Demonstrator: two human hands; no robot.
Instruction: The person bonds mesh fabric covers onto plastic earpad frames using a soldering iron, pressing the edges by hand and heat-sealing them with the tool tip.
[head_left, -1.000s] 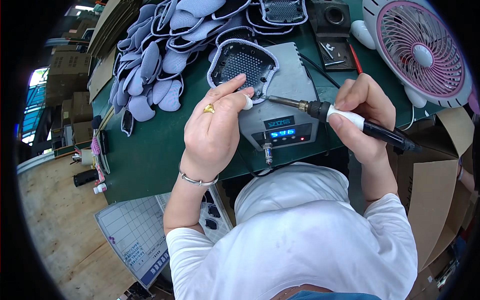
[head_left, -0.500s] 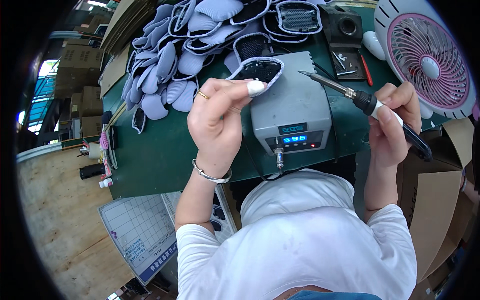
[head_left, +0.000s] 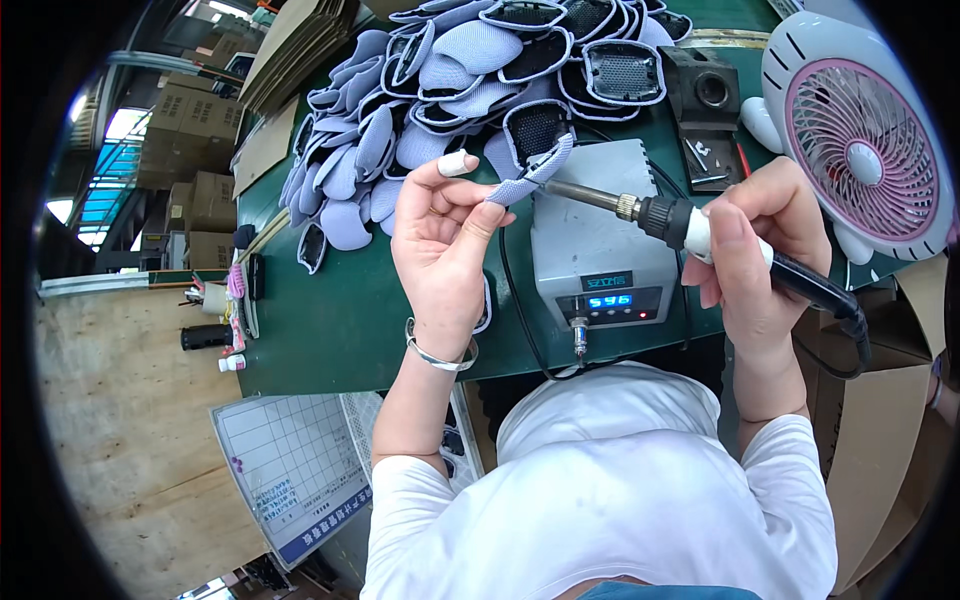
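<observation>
My left hand (head_left: 440, 245) pinches a lilac fabric-edged mesh cover (head_left: 535, 172) between thumb and fingers, with a white wrap on its raised index finger. The cover is tilted nearly edge-on, so its black inner side is mostly hidden. In my right hand (head_left: 768, 255) is a soldering iron (head_left: 655, 215), gripped by its white sleeve and pointing left. Its tip reaches the cover's right side; whether it touches is hidden. Below them sits the grey soldering station (head_left: 600, 235) with a lit blue display. Behind my left wrist, the edge of another lilac piece (head_left: 487, 308) shows.
A heap of similar lilac covers (head_left: 470, 50) spreads over the far left of the green table (head_left: 330, 350). At the far right stand an iron holder with a tray (head_left: 705, 85) and a white-and-pink fan (head_left: 865, 165). An open cardboard box (head_left: 875, 430) is at lower right.
My left hand has turned the cover from its black inner side to edge-on. My right hand has brought the iron left, its tip now at the cover. The whole view has shifted slightly.
</observation>
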